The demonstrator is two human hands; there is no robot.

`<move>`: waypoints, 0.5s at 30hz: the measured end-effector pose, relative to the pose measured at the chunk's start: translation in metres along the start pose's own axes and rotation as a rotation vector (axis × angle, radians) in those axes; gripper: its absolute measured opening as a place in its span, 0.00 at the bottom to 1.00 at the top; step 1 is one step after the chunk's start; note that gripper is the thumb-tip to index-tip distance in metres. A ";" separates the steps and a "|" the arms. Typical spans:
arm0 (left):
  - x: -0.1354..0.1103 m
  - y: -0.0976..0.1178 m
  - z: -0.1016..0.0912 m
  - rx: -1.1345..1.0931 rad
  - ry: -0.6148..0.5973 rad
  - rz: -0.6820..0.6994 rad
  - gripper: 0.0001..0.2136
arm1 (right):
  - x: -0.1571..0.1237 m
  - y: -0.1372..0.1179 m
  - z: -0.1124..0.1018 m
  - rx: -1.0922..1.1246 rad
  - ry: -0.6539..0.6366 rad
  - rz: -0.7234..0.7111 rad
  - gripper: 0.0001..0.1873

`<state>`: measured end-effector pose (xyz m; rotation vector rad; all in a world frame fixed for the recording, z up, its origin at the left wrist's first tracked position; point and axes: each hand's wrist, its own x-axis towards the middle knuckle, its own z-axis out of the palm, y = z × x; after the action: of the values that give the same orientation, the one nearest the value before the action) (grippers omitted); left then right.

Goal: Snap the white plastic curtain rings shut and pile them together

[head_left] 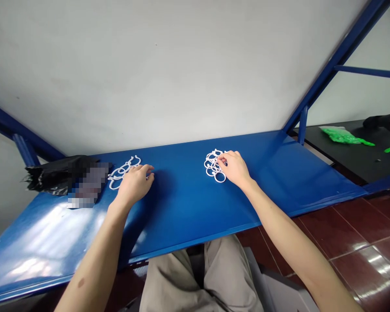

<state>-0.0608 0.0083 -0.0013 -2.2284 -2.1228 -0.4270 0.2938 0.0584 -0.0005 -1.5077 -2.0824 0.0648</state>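
On the blue table lie two groups of thin white plastic rings. The left group (115, 177) is loosely strewn and partly covered by my left hand (137, 184), which hovers at its right side with fingers curved and apart, nothing visible in them. A tighter cluster of rings (211, 167) lies to the right, several of them overlapping. My right hand (233, 167) is at this cluster's right edge, thumb and fingertips pinched at a white ring. Part of the cluster is hidden behind that hand.
A crumpled black plastic bag (61, 173) and a blurred-out packet (91, 184) lie at the table's left end. Blue metal braces (328, 65) rise at both ends against a pale wall. On a black surface at right sits a bag of bright green pieces (341, 135).
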 end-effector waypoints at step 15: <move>-0.003 -0.022 -0.008 0.120 -0.076 -0.021 0.15 | -0.002 -0.011 -0.004 0.087 0.066 -0.050 0.13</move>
<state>-0.0841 0.0051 0.0020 -2.1913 -2.1478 -0.2122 0.2865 0.0515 0.0055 -1.3869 -2.0373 0.0840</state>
